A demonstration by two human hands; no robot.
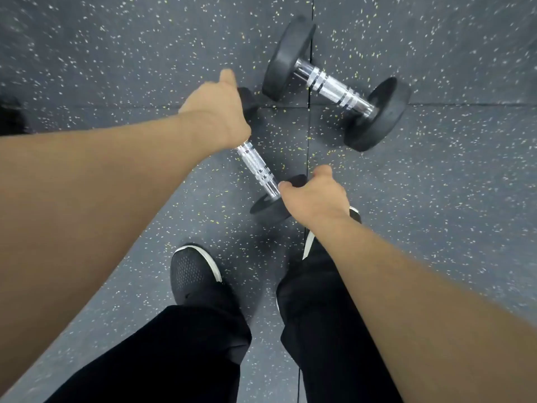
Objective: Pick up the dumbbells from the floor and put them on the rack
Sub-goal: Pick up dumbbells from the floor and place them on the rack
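Two black dumbbells with chrome handles lie on the speckled rubber floor. The near dumbbell point(257, 167) runs diagonally just in front of my feet. My left hand point(215, 112) is curled over its far head, thumb sticking out, and hides most of that head. My right hand point(313, 196) is curled over its near head, thumb at the end of the handle. The fingers of both hands are hidden under the hands. The larger far dumbbell point(334, 85) lies untouched up and to the right. No rack is in view.
My black shoes, the left shoe point(191, 271) and the right shoe point(308, 245), stand right behind the near dumbbell. Grey floor mats point(436, 199) with seams spread all around. A dark shape point(11, 117) sits at the left edge.
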